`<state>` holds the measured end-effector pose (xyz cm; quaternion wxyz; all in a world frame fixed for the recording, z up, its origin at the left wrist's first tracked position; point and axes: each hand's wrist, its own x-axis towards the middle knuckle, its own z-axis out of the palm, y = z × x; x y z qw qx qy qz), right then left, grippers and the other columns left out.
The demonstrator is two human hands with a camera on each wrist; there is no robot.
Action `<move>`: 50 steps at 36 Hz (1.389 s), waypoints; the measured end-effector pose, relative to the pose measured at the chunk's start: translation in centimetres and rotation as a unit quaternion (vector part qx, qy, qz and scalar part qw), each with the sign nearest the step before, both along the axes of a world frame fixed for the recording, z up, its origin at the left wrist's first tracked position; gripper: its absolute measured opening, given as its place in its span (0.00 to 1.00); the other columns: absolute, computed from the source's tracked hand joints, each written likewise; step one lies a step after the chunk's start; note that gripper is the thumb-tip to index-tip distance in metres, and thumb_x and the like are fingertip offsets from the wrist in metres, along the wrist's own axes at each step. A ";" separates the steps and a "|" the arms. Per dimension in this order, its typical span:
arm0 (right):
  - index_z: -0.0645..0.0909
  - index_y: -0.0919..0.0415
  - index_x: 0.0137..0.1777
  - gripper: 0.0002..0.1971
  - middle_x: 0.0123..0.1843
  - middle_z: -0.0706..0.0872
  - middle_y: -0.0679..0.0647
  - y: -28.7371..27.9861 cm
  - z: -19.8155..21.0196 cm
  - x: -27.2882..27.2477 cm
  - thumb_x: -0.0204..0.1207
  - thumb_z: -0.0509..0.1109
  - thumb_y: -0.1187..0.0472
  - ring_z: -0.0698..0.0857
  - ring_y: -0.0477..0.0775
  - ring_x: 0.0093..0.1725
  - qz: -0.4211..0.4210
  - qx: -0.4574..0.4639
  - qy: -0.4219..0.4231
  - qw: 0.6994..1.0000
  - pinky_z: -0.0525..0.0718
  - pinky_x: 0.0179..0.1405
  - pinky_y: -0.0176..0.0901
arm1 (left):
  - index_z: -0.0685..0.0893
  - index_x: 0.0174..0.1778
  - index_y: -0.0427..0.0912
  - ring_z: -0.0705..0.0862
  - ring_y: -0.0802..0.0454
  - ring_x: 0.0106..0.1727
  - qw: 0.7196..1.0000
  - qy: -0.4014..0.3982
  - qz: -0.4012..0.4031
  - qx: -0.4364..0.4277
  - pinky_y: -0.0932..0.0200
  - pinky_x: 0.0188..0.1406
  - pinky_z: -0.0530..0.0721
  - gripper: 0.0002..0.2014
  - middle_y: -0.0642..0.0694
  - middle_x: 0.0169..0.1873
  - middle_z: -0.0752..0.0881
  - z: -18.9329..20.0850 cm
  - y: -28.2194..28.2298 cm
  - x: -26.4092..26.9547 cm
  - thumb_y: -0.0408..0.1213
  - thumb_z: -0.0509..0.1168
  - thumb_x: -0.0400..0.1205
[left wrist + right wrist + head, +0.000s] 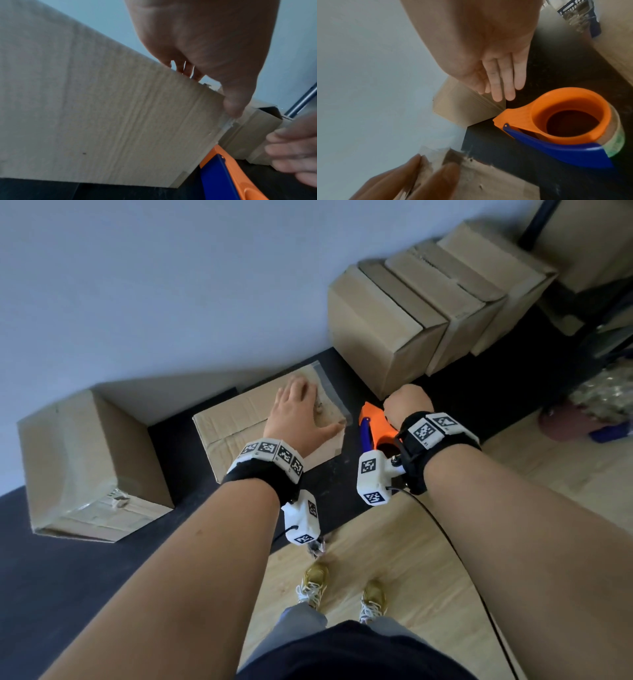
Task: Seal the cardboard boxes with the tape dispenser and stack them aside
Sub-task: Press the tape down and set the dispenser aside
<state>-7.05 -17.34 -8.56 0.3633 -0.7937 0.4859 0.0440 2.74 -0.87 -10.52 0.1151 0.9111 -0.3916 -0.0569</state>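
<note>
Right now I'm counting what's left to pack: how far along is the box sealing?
Done: clear tape already runs over the middle box, and a row of closed boxes stands by the wall. In hand: the left hand presses flat on that tape; the right hand is open above the tape dispenser, which lies on the black mat. Left: stacking this box aside; whether the left box needs sealing is unclear.

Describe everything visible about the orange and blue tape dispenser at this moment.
The orange and blue plastic tape dispenser lies on its side on the black mat, beside the taped cardboard box. Its round orange hub carries a roll of clear tape, with a blue guard along one edge. The right hand hovers above it with straight fingers, apparently not touching.
</note>
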 end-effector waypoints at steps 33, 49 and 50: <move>0.82 0.61 0.70 0.21 0.70 0.83 0.59 2.7 -0.7 2.2 0.80 0.58 0.70 0.80 0.62 0.69 0.072 0.053 -0.114 0.989 0.77 0.71 0.54 | 0.79 0.54 0.43 0.81 0.47 0.49 0.936 0.154 0.278 -0.154 0.57 0.44 0.74 0.10 0.45 0.49 0.84 -0.9 4.7 -0.6 0.30 0.61 0.79; 0.83 0.65 0.68 0.22 0.65 0.86 0.62 3.5 -3.4 1.7 0.80 0.56 0.78 0.87 0.59 0.60 -0.057 0.218 -0.205 0.952 0.81 0.64 0.46 | 0.90 0.33 0.49 0.90 0.48 0.41 0.790 0.304 0.400 -0.352 0.50 0.48 0.90 0.08 0.50 0.32 0.91 -1.7 6.0 -1.0 0.31 0.70 0.71; 0.85 0.64 0.65 0.21 0.63 0.88 0.61 3.6 -3.5 1.8 0.80 0.57 0.77 0.87 0.59 0.58 -0.060 0.199 -0.209 0.955 0.81 0.66 0.49 | 0.90 0.34 0.49 0.90 0.49 0.41 0.794 0.302 0.396 -0.349 0.51 0.48 0.90 0.07 0.50 0.33 0.91 -1.6 6.1 -1.1 0.32 0.71 0.71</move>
